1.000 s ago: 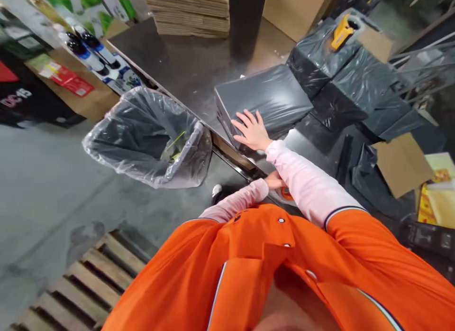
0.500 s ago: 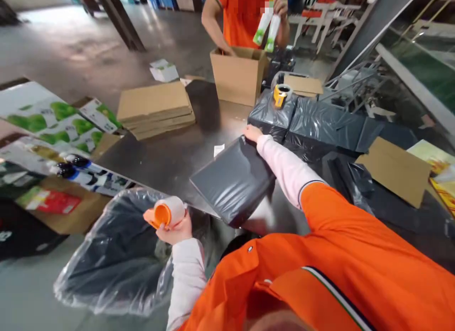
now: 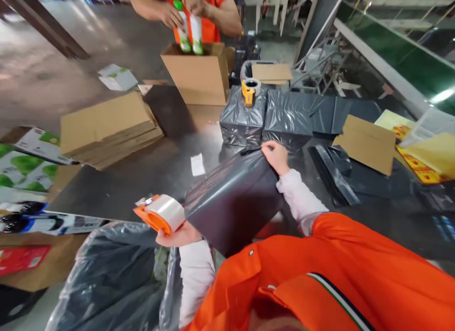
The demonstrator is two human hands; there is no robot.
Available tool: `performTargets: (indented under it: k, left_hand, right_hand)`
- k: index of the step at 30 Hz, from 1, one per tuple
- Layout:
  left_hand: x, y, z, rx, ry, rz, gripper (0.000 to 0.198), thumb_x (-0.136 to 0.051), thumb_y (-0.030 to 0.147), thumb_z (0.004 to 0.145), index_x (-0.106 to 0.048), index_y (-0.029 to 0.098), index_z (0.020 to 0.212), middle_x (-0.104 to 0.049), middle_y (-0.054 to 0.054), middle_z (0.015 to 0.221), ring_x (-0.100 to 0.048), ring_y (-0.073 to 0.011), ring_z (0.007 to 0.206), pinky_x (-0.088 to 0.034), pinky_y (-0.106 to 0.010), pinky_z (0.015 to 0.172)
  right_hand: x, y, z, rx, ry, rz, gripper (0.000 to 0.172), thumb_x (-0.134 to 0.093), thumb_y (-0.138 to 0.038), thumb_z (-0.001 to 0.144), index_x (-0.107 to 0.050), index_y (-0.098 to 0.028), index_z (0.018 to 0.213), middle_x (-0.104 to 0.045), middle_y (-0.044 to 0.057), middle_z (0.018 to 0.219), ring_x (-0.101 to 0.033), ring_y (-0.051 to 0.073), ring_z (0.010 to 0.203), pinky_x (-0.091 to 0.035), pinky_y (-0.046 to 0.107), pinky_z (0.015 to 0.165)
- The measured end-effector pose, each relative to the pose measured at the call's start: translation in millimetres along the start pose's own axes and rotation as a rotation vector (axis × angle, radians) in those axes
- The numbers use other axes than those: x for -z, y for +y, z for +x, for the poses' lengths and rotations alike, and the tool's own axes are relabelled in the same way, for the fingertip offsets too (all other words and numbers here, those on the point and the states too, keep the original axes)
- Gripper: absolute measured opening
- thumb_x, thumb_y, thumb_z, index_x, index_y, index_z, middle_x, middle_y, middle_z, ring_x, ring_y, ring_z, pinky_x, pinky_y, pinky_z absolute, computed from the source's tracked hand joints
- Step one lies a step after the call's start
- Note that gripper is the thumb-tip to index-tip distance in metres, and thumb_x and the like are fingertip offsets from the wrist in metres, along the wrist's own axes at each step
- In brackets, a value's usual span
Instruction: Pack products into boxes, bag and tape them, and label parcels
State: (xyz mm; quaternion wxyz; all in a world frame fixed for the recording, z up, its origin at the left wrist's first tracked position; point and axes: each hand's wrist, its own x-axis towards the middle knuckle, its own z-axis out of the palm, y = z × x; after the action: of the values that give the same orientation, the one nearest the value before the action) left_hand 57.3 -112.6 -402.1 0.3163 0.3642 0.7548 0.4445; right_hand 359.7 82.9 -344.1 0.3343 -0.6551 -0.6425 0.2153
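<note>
My left hand point(image 3: 177, 236) grips an orange tape dispenser with a clear tape roll point(image 3: 161, 213), held up just left of a parcel wrapped in dark grey plastic point(image 3: 231, 198). That parcel is tilted up on the metal table point(image 3: 142, 170) in front of me. My right hand point(image 3: 275, 156) pinches the parcel's far top corner with closed fingers.
Two wrapped parcels point(image 3: 266, 115) stand behind, one with an orange tape roll point(image 3: 250, 88) on top. A person across the table lowers green-capped bottles point(image 3: 190, 30) into an open carton point(image 3: 197, 75). Flat cardboard point(image 3: 106, 127) lies left; a lined bin point(image 3: 106, 283) sits below.
My left hand has lifted the tape dispenser from the table's edge up beside the parcel. My right hand moved from lying flat on the parcel to gripping its far corner, tilting it up.
</note>
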Motion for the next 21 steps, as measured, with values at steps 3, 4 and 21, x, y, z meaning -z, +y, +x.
performTargets:
  k: [3, 4, 21]
  left_hand:
    - [-17.3, 1.2, -36.7, -0.040, 0.331, -0.002, 0.141, -0.024, 0.046, 0.037, 0.002, 0.047, 0.175, -0.051, 0.006, 0.168, -0.030, -0.0499, 0.166, -0.056, -0.060, 0.087]
    - [-19.4, 0.1, -48.5, -0.048, 0.354, -0.040, 0.137, -0.024, 0.050, 0.040, 0.001, 0.046, 0.175, -0.050, 0.007, 0.168, -0.031, -0.0488, 0.166, -0.056, -0.060, 0.090]
    - [16.4, 145.4, 10.1, 0.023, -0.625, -0.974, 0.040, -0.059, 0.031, 0.056, -0.060, 0.016, 0.094, -0.050, -0.001, 0.062, -0.040, -0.0115, 0.046, -0.043, -0.024, 0.047]
  right_hand:
    - [36.3, 67.7, -93.6, -0.032, 0.300, 0.193, 0.034, -0.049, -0.033, 0.086, -0.074, -0.022, 0.107, -0.080, 0.012, 0.133, -0.072, 0.029, 0.131, -0.054, 0.047, 0.121]
    - [44.3, 85.8, -124.9, -0.062, 0.361, 0.227, 0.037, -0.048, -0.034, 0.084, -0.072, -0.021, 0.108, -0.079, 0.015, 0.131, -0.073, 0.030, 0.129, -0.055, 0.049, 0.119]
    - [21.1, -74.5, 11.8, 0.770, -0.396, 0.608, 0.063, -0.098, -0.058, 0.075, -0.078, -0.017, 0.119, -0.079, 0.009, 0.115, -0.073, 0.023, 0.100, -0.061, 0.039, 0.095]
